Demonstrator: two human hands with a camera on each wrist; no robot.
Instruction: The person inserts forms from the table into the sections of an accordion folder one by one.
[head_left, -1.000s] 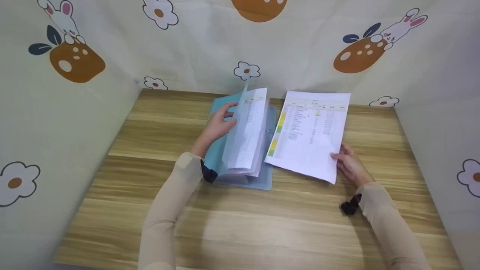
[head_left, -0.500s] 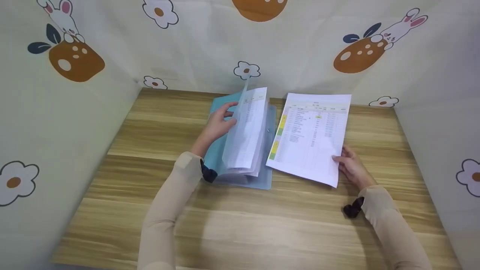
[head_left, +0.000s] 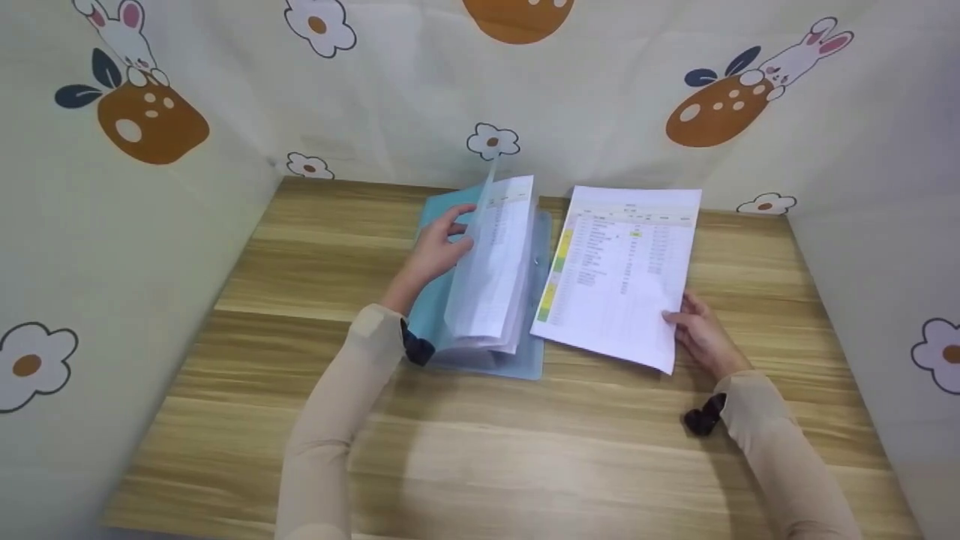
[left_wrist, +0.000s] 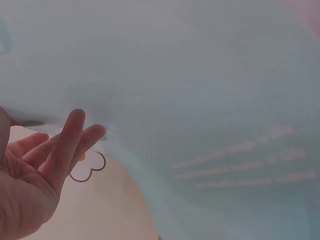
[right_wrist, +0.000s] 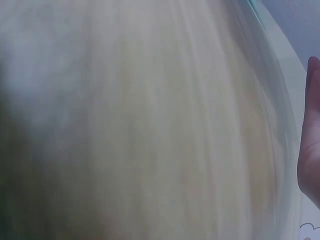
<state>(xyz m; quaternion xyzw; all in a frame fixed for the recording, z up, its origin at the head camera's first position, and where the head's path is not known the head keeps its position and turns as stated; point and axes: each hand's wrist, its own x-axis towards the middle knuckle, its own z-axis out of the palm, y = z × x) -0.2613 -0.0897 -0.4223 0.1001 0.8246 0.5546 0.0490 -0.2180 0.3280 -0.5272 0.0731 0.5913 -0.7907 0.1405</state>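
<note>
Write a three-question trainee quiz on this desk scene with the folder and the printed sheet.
1. True or false: the right hand pinches the printed sheet at its near right edge.
2. What does the left hand do? A) lies flat on the wooden table B) props up the clear sleeves of the open blue folder C) holds a pen
3. Fill in: the coloured cells run down the sheet's ____ edge.

Key: 1 true; 2 B; 3 left.
</note>
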